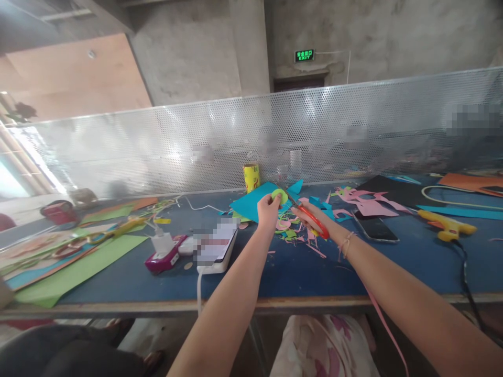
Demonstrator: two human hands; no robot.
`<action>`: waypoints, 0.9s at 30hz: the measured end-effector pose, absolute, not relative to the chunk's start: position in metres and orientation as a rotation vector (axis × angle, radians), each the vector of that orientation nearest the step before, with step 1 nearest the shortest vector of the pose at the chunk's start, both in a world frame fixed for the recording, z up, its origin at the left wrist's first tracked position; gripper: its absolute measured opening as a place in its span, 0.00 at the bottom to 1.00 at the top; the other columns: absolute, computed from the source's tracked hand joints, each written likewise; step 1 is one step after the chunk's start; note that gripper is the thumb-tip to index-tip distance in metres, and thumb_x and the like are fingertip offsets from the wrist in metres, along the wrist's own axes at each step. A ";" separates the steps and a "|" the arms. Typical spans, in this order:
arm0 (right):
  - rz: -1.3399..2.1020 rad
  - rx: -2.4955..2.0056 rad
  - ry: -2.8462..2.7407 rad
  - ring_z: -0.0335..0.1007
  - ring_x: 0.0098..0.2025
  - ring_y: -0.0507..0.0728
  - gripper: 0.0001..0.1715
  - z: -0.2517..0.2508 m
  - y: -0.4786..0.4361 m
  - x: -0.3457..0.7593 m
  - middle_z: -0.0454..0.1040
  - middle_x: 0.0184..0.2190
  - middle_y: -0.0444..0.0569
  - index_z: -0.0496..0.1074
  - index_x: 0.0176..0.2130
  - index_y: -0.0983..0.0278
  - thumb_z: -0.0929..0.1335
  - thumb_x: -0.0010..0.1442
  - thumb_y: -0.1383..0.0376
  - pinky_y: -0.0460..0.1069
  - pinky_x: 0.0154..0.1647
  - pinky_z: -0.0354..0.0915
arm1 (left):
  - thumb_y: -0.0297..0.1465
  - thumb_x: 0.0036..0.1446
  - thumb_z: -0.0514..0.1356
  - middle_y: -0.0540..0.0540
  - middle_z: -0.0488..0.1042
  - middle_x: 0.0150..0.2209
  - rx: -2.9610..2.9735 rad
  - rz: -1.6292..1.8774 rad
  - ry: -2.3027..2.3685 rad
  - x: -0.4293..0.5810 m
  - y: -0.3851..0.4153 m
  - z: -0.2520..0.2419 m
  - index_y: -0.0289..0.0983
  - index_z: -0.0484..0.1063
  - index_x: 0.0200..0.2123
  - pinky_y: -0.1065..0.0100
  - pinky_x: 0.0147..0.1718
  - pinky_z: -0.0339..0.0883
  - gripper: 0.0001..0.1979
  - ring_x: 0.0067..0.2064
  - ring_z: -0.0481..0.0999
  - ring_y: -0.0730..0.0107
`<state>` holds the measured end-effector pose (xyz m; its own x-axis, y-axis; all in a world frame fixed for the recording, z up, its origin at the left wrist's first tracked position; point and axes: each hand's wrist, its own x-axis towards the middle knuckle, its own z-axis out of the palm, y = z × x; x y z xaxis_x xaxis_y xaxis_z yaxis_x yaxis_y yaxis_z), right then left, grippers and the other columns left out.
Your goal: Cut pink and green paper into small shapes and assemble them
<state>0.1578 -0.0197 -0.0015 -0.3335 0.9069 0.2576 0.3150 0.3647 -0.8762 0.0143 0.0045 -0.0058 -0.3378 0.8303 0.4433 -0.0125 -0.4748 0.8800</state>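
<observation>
Pinched in my left hand [269, 210] is a small rounded piece of yellow-green paper [280, 197]. My right hand [310, 215] grips red-handled scissors [319, 224], whose blades point up and left to the edge of that paper. How far the blades are apart is too small to tell. Behind my left hand lies a sheet of blue paper [247, 203]. Under and around both hands are many pink, green and blue paper scraps [291, 233].
Left of my arm are a propped phone [216, 243] and a purple power strip [164, 260] with white plugs. A black phone [376, 227] and a yellow glue gun [448, 225] lie right. A yellow roll [251, 177] stands before the perforated metal screen [188, 146]. Someone's dark-clothed leg [70, 348] shows lower left.
</observation>
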 end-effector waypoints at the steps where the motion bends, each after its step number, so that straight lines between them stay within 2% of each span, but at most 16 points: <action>1: 0.939 -1.082 -1.842 0.49 0.13 0.47 0.23 -0.001 -0.020 0.158 0.55 0.13 0.36 0.53 0.26 0.61 0.64 0.48 0.47 0.45 0.15 0.50 | 0.38 0.45 0.60 0.53 0.62 0.18 1.299 1.869 1.101 0.014 0.005 -0.006 0.35 0.66 0.21 0.73 0.22 0.59 0.12 0.21 0.63 0.77; 11: 0.723 -1.162 -1.815 0.52 0.14 0.48 0.20 -0.014 0.003 0.160 0.56 0.13 0.36 0.58 0.26 0.62 0.67 0.45 0.51 0.44 0.16 0.48 | 0.38 0.45 0.60 0.53 0.61 0.18 1.261 1.883 1.103 0.013 0.006 -0.007 0.35 0.65 0.20 0.73 0.21 0.58 0.12 0.21 0.63 0.78; 17: 0.759 -1.159 -1.719 0.48 0.13 0.47 0.23 -0.014 0.007 0.161 0.52 0.12 0.35 0.56 0.27 0.61 0.63 0.48 0.45 0.44 0.14 0.46 | 0.35 0.46 0.60 0.52 0.64 0.21 1.179 1.865 1.075 0.013 0.000 -0.003 0.35 0.68 0.26 0.75 0.20 0.58 0.09 0.22 0.63 0.78; 22: 0.924 -1.021 -1.818 0.47 0.15 0.46 0.26 -0.012 -0.007 0.160 0.53 0.15 0.37 0.52 0.26 0.61 0.60 0.49 0.42 0.44 0.15 0.48 | 0.30 0.44 0.61 0.49 0.68 0.27 1.055 1.858 0.920 0.016 -0.001 -0.002 0.35 0.67 0.29 0.72 0.27 0.65 0.08 0.29 0.69 0.75; 27: 0.971 -1.064 -1.836 0.49 0.16 0.47 0.26 -0.011 -0.018 0.155 0.54 0.16 0.38 0.52 0.26 0.61 0.60 0.50 0.42 0.45 0.15 0.47 | 0.27 0.41 0.62 0.49 0.70 0.28 1.027 1.860 0.843 0.018 -0.002 -0.001 0.34 0.67 0.29 0.68 0.33 0.68 0.10 0.31 0.71 0.74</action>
